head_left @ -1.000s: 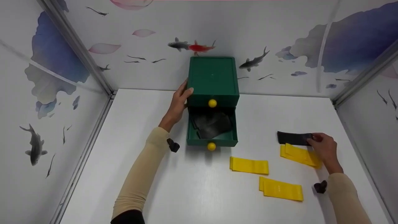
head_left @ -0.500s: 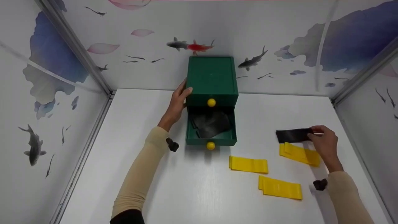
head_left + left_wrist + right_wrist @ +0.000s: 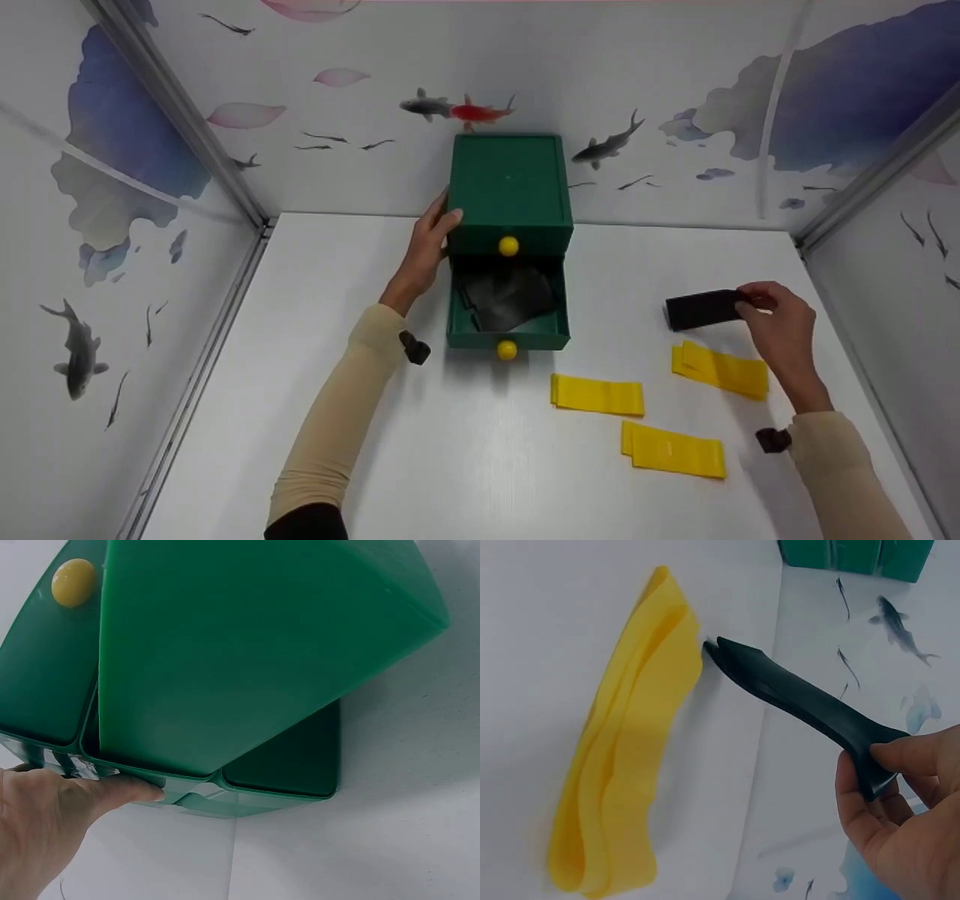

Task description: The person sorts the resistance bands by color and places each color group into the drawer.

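Note:
A green drawer cabinet (image 3: pixel 510 180) with yellow knobs stands at the back, its lower drawer (image 3: pixel 562 330) pulled out. Black folded material (image 3: pixel 517 300) lies inside that drawer. My left hand (image 3: pixel 424 251) rests against the cabinet's left side, the thumb (image 3: pixel 127 791) lying straight along the wall in the left wrist view; its other fingers are mostly hidden. On the right, my right hand (image 3: pixel 784 330) pinches one end of a folded black elastic band (image 3: pixel 705 309) between thumb and fingers. The band's free end points left, beyond a folded yellow elastic band (image 3: pixel 724 370).
Two more folded yellow bands, one nearer the drawer (image 3: pixel 598 395) and one closer to the front (image 3: pixel 675 450), lie on the white table (image 3: pixel 465 465). Walls printed with fish enclose the table at the back (image 3: pixel 337 172) and both sides.
My right hand has moved the black band away from me, off the yellow band it overlapped, and tilted it. The left hand stays at the cabinet.

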The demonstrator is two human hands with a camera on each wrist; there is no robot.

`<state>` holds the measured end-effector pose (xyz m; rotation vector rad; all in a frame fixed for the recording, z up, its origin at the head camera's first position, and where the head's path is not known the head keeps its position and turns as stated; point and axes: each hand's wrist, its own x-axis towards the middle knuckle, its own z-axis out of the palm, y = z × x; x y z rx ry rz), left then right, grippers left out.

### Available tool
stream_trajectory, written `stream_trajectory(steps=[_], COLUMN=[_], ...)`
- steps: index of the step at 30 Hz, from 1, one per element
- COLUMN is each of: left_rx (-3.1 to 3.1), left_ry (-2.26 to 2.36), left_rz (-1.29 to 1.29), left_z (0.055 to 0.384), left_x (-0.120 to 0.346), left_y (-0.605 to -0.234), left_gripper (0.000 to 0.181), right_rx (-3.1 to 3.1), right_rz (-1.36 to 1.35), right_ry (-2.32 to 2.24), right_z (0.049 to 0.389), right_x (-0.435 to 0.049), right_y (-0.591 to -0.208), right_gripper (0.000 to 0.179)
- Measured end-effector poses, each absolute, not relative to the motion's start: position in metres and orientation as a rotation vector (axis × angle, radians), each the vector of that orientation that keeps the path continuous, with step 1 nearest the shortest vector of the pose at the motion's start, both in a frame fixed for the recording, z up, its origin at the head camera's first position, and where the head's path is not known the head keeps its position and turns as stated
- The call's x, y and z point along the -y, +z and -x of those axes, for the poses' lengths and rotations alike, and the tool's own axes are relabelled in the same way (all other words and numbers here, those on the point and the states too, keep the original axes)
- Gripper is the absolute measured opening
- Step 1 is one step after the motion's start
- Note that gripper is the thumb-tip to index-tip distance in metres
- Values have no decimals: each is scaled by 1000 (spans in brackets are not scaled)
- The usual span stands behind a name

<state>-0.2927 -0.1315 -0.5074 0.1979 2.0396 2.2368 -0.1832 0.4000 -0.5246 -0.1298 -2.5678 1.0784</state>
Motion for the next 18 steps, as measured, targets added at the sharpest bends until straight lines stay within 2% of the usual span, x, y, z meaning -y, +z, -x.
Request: stream_trajectory(steps=[18], left_rx=[-2041], left_ry=[2241], left_rz=[-206], left_z=[292], left_x=[131], left_y=[-506], left_gripper=[76], right_rx=[2409], right_rz=[-84], right_ry=[1150], right_z=[170], right_x=[-353], right_y=[-477], right_gripper=[25])
